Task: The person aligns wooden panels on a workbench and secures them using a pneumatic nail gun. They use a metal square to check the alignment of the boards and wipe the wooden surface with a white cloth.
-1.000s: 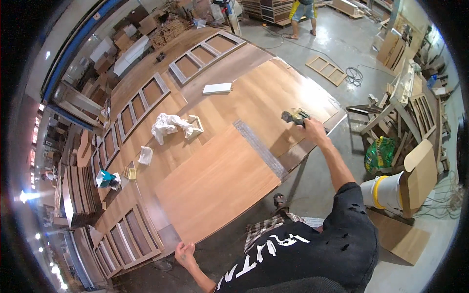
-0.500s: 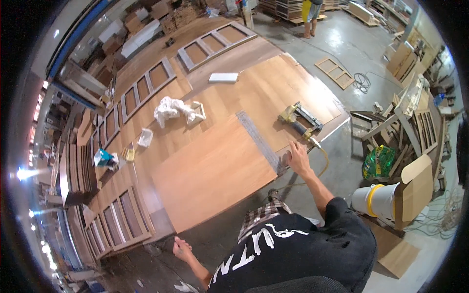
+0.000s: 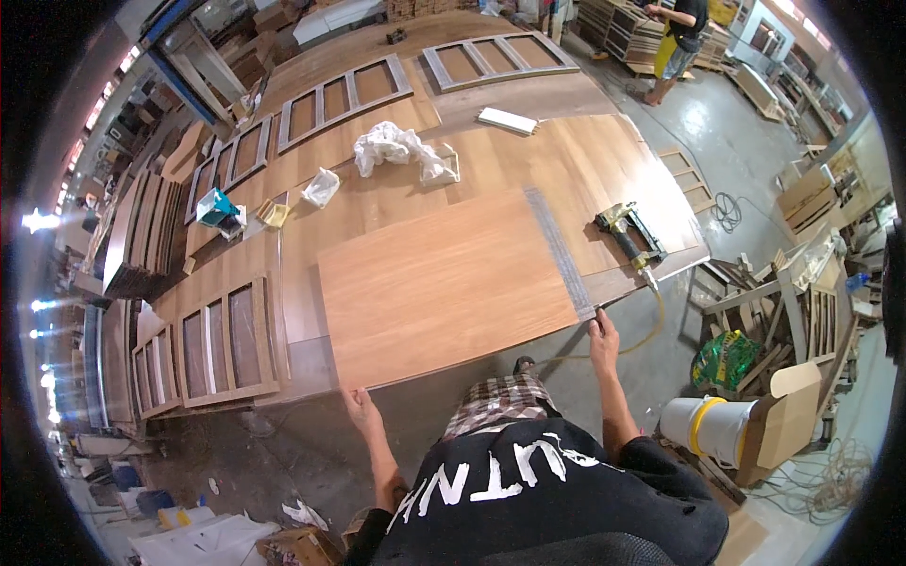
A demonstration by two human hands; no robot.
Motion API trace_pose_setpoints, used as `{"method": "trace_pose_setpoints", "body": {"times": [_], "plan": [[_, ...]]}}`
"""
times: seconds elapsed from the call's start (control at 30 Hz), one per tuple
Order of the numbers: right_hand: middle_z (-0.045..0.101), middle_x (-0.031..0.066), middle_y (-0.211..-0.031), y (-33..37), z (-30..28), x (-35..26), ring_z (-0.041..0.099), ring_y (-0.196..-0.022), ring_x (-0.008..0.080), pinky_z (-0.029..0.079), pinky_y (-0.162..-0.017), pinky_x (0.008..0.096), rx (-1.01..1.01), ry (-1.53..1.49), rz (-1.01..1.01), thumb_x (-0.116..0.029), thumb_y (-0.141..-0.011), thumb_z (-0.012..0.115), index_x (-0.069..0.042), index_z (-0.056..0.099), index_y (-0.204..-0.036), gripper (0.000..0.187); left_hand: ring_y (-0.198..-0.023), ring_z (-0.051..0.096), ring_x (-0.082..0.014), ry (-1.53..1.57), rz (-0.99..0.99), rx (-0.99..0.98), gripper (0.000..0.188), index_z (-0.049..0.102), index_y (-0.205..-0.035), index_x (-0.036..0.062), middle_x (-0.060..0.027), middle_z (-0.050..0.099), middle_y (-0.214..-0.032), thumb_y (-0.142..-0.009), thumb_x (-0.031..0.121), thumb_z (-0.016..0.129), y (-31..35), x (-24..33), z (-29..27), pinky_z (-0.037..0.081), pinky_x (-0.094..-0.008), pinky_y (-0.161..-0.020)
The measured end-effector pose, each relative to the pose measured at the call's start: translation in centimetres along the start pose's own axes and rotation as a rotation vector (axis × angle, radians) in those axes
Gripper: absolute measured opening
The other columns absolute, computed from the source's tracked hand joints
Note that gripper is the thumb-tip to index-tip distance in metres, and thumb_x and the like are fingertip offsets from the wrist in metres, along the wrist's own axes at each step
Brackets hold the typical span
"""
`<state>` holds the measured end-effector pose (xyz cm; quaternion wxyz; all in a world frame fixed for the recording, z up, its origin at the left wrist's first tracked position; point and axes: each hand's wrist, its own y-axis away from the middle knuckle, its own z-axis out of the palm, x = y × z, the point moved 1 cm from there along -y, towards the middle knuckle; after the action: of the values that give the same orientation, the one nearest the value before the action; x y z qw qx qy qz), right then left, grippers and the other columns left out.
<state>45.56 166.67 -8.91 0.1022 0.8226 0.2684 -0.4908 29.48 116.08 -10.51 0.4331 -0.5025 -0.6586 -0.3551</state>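
A large light-brown wood panel [image 3: 444, 283] lies flat on the worktable near me. Along its right side runs a narrow grey wooden strip [image 3: 562, 259]. At the panel's near left corner is my left hand [image 3: 362, 411], its fingers closed on the edge. My right hand [image 3: 604, 336] is closed at the near end of the grey strip, by the panel's right corner. Beyond that hand, a nail gun [image 3: 628, 236] lies on the table with a yellow air hose [image 3: 651, 325] hanging from it.
Slatted wood frames [image 3: 344, 99] lie across the table's far side, with another frame [image 3: 222, 344] at left. Crumpled white plastic [image 3: 392, 146] and a white block [image 3: 508, 121] sit beyond the panel. On the right floor are wood scraps and a white bucket [image 3: 694, 424]. Another person [image 3: 681, 42] stands far right.
My left hand has come up to the panel's near left corner. My right hand has drawn back from the tabletop to the grey strip's near end. The view has shifted.
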Motion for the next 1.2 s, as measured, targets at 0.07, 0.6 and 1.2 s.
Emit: {"method": "trace_pose_setpoints", "body": {"times": [0.07, 0.6, 1.2], "plan": [[0.064, 0.0127, -0.105, -0.6, 0.8, 2.2, 0.06, -0.086, 0.0162, 0.049, -0.076, 0.0278, 0.016, 0.01, -0.002, -0.013, -0.09, 0.056, 0.006, 0.052, -0.125, 0.039, -0.095, 0.055, -0.0214, 0.095, -0.111, 0.104, 0.06, 0.028, -0.142, -0.0005, -0.0122, 0.055, -0.104, -0.094, 0.026, 0.053, 0.3, 0.7, 0.0, 0.045, -0.0324, -0.082], [0.066, 0.0078, -0.085, -2.3, 0.3, 2.3, 0.061, -0.076, 0.0154, 0.049, -0.071, 0.0278, -0.039, 0.039, -0.072, -0.016, -0.09, 0.056, 0.002, 0.059, -0.12, 0.034, -0.085, 0.053, -0.012, 0.27, -0.106, 0.023, 0.039, 0.051, -0.126, -0.0035, -0.0028, 0.054, -0.094, -0.091, 0.011, 0.055, 0.6, 1.6, -0.4, 0.048, -0.0255, -0.077], [0.061, 0.0241, -0.088, -6.4, 0.1, -0.7, 0.059, -0.085, 0.0396, 0.046, -0.074, 0.044, -0.267, 0.39, -0.164, -0.02, -0.086, 0.054, -0.005, 0.062, -0.099, 0.021, -0.087, 0.049, -0.0089, 0.487, -0.173, -0.05, 0.052, 0.04, -0.138, 0.0008, 0.0009, 0.051, -0.099, -0.089, 0.006, 0.055, 1.3, 2.6, 0.4, 0.045, -0.0248, -0.079]]}}
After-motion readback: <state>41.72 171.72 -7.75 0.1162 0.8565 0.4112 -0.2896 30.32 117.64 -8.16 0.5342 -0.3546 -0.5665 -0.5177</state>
